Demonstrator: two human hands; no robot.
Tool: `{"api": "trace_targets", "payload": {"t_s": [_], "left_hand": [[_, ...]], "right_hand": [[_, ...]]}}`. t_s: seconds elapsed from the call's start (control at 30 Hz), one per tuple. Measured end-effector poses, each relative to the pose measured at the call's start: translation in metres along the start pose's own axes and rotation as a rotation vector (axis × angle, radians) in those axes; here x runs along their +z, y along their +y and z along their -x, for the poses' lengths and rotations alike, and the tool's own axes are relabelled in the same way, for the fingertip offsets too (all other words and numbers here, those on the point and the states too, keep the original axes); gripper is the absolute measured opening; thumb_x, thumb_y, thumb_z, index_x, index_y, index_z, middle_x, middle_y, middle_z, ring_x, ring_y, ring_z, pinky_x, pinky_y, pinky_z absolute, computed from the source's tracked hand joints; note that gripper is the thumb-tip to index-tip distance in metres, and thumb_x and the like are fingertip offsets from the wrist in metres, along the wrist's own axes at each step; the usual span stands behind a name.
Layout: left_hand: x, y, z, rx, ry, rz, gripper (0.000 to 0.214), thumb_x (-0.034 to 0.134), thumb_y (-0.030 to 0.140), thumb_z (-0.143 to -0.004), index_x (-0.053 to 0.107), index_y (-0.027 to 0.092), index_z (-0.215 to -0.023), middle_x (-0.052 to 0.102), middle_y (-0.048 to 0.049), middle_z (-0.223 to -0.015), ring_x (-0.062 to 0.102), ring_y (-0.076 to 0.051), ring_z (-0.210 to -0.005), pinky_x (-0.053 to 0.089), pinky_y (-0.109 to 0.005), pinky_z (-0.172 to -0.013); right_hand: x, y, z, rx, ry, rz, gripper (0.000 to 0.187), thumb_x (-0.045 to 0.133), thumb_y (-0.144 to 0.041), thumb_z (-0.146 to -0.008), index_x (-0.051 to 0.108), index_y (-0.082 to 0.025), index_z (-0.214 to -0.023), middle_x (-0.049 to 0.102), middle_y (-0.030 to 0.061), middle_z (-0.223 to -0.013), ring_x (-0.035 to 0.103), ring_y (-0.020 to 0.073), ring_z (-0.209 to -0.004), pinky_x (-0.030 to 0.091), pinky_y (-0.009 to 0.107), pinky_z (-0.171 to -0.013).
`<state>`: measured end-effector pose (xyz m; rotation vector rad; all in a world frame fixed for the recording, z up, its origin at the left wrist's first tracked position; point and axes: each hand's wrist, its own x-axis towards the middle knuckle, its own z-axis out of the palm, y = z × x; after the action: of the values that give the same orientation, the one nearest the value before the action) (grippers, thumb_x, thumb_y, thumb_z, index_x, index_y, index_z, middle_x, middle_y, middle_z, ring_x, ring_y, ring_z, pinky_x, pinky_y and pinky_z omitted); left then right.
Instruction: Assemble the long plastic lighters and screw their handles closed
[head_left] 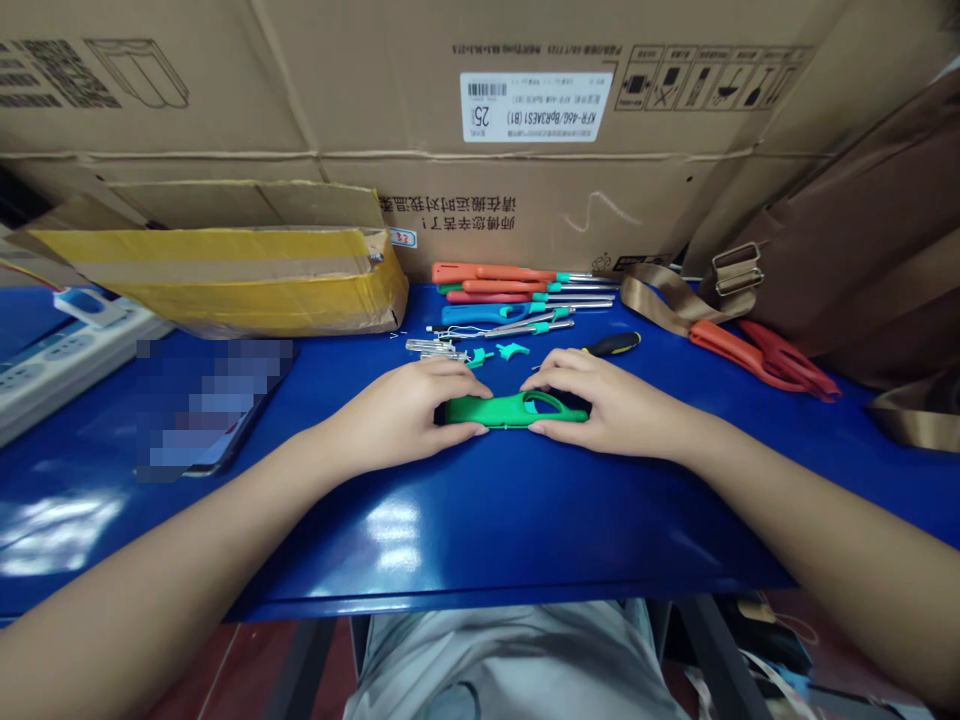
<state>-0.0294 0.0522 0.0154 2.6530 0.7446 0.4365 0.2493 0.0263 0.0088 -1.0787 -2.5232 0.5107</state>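
A green lighter casing (491, 411) with a looped trigger opening lies level just over the blue table, held between both hands. My left hand (409, 410) grips its plain end, thumb in front and fingers behind. My right hand (600, 402) pinches the looped end the same way. Just beyond the hands are a small teal trigger piece (513, 351), another teal piece (480, 357) and several clear and metal inner parts (435, 346). A black and yellow screwdriver (616, 344) lies behind my right hand, its tip partly hidden.
Several long-necked lighters (495, 314) lie in a row at the back. Orange and red casings (750, 357) and a tan strap (660, 297) are on the right. At left are a yellow-taped box (247, 285), a phone (225, 410) and a power strip (67, 360). Cardboard (360, 100) walls the back.
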Motion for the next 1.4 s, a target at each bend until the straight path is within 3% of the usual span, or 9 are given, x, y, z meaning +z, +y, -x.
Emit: {"api": "trace_targets", "payload": {"t_s": [1.0, 1.4], "left_hand": [[-0.0024, 0.0044, 0.0016, -0.084, -0.032, -0.081, 0.026, 0.069, 0.032, -0.092, 0.072, 0.023, -0.117, 0.074, -0.0032, -0.114, 0.068, -0.023, -0.107, 0.052, -0.037, -0.091], [-0.0033, 0.0081, 0.0006, -0.114, -0.034, -0.022, 0.027, 0.072, 0.030, -0.091, 0.072, 0.022, -0.117, 0.073, -0.0040, -0.109, 0.070, -0.020, -0.095, 0.052, -0.032, -0.082]], "right_hand": [[0.0026, 0.0015, 0.0016, -0.029, 0.011, 0.042, 0.030, 0.069, -0.036, -0.092, 0.066, -0.018, -0.116, 0.064, 0.0092, -0.113, 0.061, 0.0246, -0.105, 0.048, 0.041, -0.092], [0.0020, -0.0016, 0.0015, -0.019, 0.008, 0.046, 0.030, 0.070, -0.035, -0.091, 0.065, -0.018, -0.115, 0.064, 0.0091, -0.111, 0.061, 0.0250, -0.104, 0.048, 0.040, -0.091]]}}
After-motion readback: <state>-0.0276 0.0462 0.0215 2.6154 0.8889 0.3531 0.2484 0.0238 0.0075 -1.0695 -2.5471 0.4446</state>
